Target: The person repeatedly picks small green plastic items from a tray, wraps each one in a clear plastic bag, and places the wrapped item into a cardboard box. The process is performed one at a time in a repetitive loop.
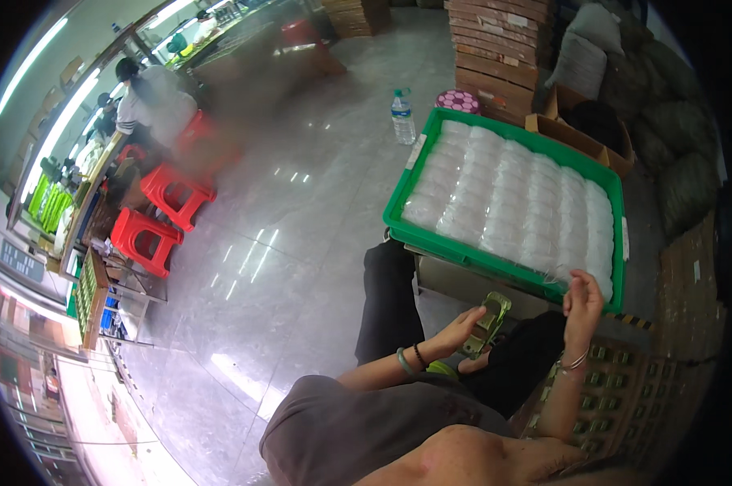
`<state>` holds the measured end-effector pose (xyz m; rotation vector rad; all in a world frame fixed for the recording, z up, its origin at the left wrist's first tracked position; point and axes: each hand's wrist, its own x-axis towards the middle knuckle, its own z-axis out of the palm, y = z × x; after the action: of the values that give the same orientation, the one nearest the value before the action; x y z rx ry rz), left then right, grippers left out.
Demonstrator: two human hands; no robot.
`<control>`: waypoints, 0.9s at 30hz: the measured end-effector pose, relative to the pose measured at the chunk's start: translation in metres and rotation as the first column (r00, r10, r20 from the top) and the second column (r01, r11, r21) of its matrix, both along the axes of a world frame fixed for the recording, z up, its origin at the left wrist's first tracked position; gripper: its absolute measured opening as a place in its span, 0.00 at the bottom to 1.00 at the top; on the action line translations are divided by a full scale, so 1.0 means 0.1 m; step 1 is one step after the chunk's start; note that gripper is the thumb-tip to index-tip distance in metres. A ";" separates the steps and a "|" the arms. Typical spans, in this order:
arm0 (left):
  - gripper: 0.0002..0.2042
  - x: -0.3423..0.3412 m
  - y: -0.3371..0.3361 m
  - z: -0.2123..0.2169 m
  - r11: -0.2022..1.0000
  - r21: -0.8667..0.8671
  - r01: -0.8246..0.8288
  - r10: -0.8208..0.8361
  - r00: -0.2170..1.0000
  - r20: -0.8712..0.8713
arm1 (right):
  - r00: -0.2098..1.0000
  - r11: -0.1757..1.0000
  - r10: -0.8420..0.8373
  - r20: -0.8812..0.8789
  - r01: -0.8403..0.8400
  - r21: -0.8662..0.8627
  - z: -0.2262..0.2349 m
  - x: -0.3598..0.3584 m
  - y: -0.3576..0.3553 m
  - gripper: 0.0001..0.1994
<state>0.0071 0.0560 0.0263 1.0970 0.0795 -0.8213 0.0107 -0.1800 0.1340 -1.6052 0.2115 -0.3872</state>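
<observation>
My left hand (463, 327), wearing a green bangle and a dark beaded bracelet, is closed on a translucent green plastic part (496, 311) with a frame-like outline, held above my lap. To its right, my right hand (583, 303) is raised at the near right edge of a green crate (455, 254). Its fingers are pinched together on a thin piece of clear plastic (557, 274); the exact shape of that plastic is hard to make out. Rows of white pieces in clear wrapping (495, 194) fill the crate.
Trays of small green parts (605, 397) lie low at my right. Beyond the crate stand a water bottle (402, 120), a pink patterned round stool (458, 101), stacked cardboard (495, 49) and an open carton (572, 139). Red stools (146, 240) and a seated person (151, 101) line a workbench at left.
</observation>
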 end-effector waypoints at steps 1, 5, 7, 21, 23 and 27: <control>0.24 0.01 -0.03 0.01 0.999 -0.045 0.020 -0.021 1.000 -0.013 | 0.998 0.997 0.035 0.051 -0.038 0.064 -0.10 -0.11 0.07 0.08; 0.25 0.04 -0.15 -0.04 0.996 -0.050 -0.070 0.068 0.997 -0.041 | 0.998 0.998 0.055 -0.038 -0.054 0.023 -0.12 -0.43 0.48 0.12; 0.26 0.06 -0.17 -0.21 0.999 -0.029 -0.018 0.018 1.000 0.015 | 0.997 0.998 0.066 -0.042 -0.065 0.021 -0.34 -0.53 0.41 0.12; 0.26 -0.06 -0.20 0.24 1.000 -0.022 0.020 -0.017 0.991 0.136 | 0.917 0.600 -0.009 0.399 0.324 -0.732 -0.22 -0.47 0.65 0.08; 0.26 -0.06 -0.17 0.20 0.999 -0.010 0.040 -0.038 0.988 0.149 | 0.933 0.588 0.022 0.360 0.279 -0.759 -0.21 -0.46 0.64 0.08; 0.26 -0.07 -0.18 0.28 0.998 -0.027 0.053 -0.048 0.985 0.166 | 0.941 0.553 0.103 0.324 0.216 -0.805 -0.21 -0.44 0.63 0.07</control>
<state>-0.0003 0.0382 0.0542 1.1371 -0.1006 -0.7718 -0.0329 -0.1175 0.1130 -2.4480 -0.2456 -0.9113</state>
